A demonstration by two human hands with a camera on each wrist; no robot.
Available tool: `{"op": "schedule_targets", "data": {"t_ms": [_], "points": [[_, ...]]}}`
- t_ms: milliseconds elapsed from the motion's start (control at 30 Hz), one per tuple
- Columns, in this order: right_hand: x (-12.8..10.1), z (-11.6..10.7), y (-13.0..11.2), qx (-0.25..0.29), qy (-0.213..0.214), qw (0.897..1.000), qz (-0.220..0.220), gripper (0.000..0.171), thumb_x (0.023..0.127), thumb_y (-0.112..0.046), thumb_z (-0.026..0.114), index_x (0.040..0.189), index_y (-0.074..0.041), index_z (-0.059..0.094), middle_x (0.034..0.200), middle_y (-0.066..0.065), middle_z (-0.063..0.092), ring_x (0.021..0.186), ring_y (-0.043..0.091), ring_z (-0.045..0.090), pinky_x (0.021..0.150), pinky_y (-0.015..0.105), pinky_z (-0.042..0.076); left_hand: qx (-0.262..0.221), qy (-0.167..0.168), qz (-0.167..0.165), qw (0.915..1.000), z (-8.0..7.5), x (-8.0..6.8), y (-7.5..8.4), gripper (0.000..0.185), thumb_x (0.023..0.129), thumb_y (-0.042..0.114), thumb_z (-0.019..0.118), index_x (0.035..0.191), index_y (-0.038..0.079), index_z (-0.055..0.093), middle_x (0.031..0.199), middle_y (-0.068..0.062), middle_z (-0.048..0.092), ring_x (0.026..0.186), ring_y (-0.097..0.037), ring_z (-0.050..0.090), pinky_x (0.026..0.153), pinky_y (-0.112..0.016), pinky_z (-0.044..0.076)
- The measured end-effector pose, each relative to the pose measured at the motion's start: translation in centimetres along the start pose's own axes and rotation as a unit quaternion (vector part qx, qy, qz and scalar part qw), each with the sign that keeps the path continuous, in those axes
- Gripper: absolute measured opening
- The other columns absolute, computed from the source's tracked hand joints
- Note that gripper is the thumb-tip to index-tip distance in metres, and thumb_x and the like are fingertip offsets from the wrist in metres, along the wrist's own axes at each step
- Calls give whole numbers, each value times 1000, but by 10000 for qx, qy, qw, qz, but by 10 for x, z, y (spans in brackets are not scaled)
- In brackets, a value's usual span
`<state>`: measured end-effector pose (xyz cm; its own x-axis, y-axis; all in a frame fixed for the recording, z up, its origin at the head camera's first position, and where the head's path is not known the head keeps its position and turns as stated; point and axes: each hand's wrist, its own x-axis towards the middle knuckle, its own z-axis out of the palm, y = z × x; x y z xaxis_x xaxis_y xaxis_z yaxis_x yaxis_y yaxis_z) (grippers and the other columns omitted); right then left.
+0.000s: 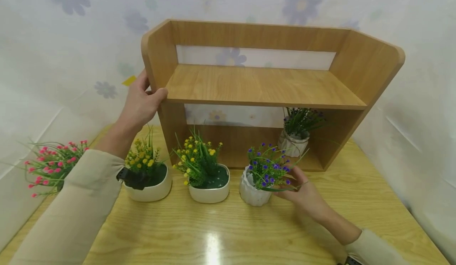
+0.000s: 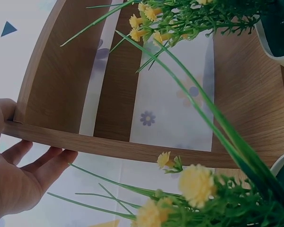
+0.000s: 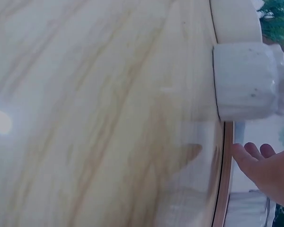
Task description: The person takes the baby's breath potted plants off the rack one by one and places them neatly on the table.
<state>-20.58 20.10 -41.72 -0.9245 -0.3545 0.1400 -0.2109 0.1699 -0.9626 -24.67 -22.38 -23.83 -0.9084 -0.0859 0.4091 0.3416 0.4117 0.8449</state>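
Observation:
A wooden two-level shelf [image 1: 263, 86] stands on the table [image 1: 213, 233]. My left hand [image 1: 149, 92] grips its left side panel, thumb on the front edge and fingers behind; the left wrist view shows that hand [image 2: 23, 170] clasping the panel edge [image 2: 61, 137]. My right hand [image 1: 295, 187] lies with relaxed fingers beside the white ribbed pot of purple flowers [image 1: 253, 191], in front of the shelf. In the right wrist view the hand [image 3: 270, 170] has straight fingers and stays a little apart from the pot [image 3: 248, 80].
Two white pots of yellow flowers [image 1: 210, 185] [image 1: 149, 185] stand in a row left of the purple one. A pink-flowered plant [image 1: 53, 166] sits at the table's left edge. Another white pot [image 1: 293, 142] stands inside the shelf's lower level. Floral fabric walls close in all round.

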Motion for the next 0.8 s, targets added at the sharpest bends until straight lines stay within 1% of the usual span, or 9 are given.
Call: {"op": "schedule_targets", "data": {"t_ms": [67,133,200,300,367,433,567,667,800], "points": [[0,-5,1,55,17,9999,-108,61,87,6,72,139,4,40,142,27,42,118,18,57,87,32,57,32,10,-26,10000,0,0,1,58,100,14,50,156,26,37,148,-12,45,125,-39,54,98,-56,48],[0,-12,2,127,-14,9996,-256,57,89,7,69,139,4,41,143,24,42,120,15,56,89,33,56,51,34,-36,10000,-1,0,1,59,100,14,50,156,26,36,148,-12,45,125,-39,54,98,-56,48],[1,-18,4,206,-78,9987,-459,55,91,7,67,140,3,42,142,19,45,123,16,56,90,35,56,46,33,-36,10000,-2,0,1,59,100,14,50,156,26,36,149,-12,45,126,-40,53,98,-56,48],[3,-28,7,293,-109,9967,-750,60,92,7,65,146,1,40,141,17,49,124,18,57,89,36,57,25,33,-17,10000,-2,0,1,58,100,13,50,156,25,37,148,-12,45,126,-40,53,98,-56,48],[4,-35,9,346,-61,9960,-824,62,93,8,64,149,2,38,140,17,50,123,18,58,87,35,57,34,30,-48,10000,-2,0,1,58,100,14,49,156,26,36,149,-13,44,127,-41,52,98,-58,47],[4,-41,10,414,18,9960,-796,61,94,8,63,149,1,38,139,18,51,122,19,59,87,32,57,54,47,-70,9999,-2,0,1,58,100,14,50,156,26,36,149,-12,44,127,-40,52,99,-58,47],[6,-51,11,422,223,9971,-589,58,96,5,63,148,-1,39,135,6,56,121,16,60,89,27,55,97,58,-117,9999,-3,-1,2,58,100,14,50,156,27,36,149,-12,44,128,-39,52,99,-57,47],[7,-59,12,410,320,9972,-538,57,97,3,63,148,0,38,132,-2,59,121,14,60,89,24,54,96,39,-122,9999,-3,-1,2,58,101,15,49,156,28,36,149,-12,44,128,-39,52,98,-57,48],[9,-67,13,482,418,9963,-583,55,96,3,63,147,-3,42,131,-3,60,120,13,61,90,23,54,91,7,-173,9998,-4,-2,2,59,101,15,49,156,30,35,150,-11,43,128,-39,52,95,-57,50]]}}
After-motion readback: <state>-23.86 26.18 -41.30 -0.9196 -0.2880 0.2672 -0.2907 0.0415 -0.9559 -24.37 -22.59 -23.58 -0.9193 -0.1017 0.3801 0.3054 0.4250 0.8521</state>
